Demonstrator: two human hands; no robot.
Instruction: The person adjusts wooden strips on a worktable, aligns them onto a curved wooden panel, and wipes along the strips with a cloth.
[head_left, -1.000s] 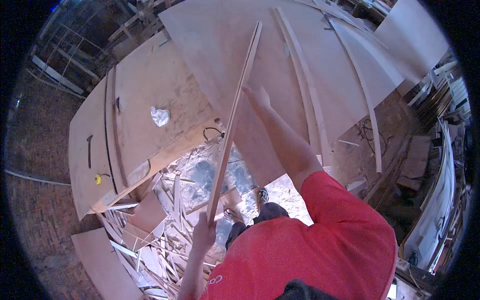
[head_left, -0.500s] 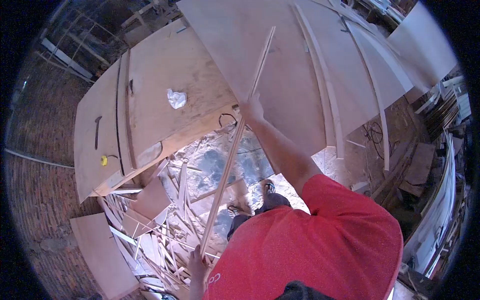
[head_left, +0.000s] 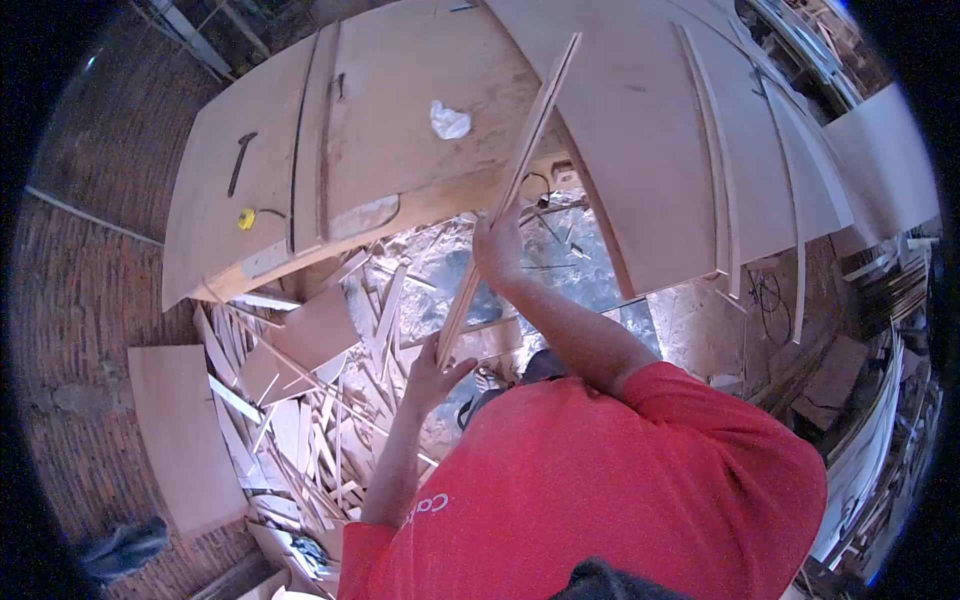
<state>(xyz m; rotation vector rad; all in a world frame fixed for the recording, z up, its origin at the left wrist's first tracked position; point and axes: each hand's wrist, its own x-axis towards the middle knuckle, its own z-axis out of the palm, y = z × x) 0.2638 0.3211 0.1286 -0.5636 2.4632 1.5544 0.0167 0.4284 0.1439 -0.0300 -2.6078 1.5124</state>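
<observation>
A long bundle of thin wooden strips (head_left: 540,120) runs at a slant from over the workbench down toward my body. My right hand (head_left: 498,248) is closed around it near the middle. At the lower end, my left hand (head_left: 428,382) has the strips between its fingers and its thumb, and the thumb sticks out to the side. The far end lies above the bench top, close to the edge of a large plywood sheet (head_left: 630,150). A crumpled white bag (head_left: 450,121) rests on the bench (head_left: 400,80).
A hammer (head_left: 242,163) and a yellow tape measure (head_left: 247,218) lie on the bench's left part. Long battens (head_left: 715,150) lie across the plywood. Offcuts (head_left: 320,440) litter the floor below. A brick wall (head_left: 80,300) stands at the left, with a board (head_left: 185,430) near it.
My left hand has moved up and forward, nearer my right hand. The strips' far end has shifted up and right in view. My head view has turned, so the bench sits higher.
</observation>
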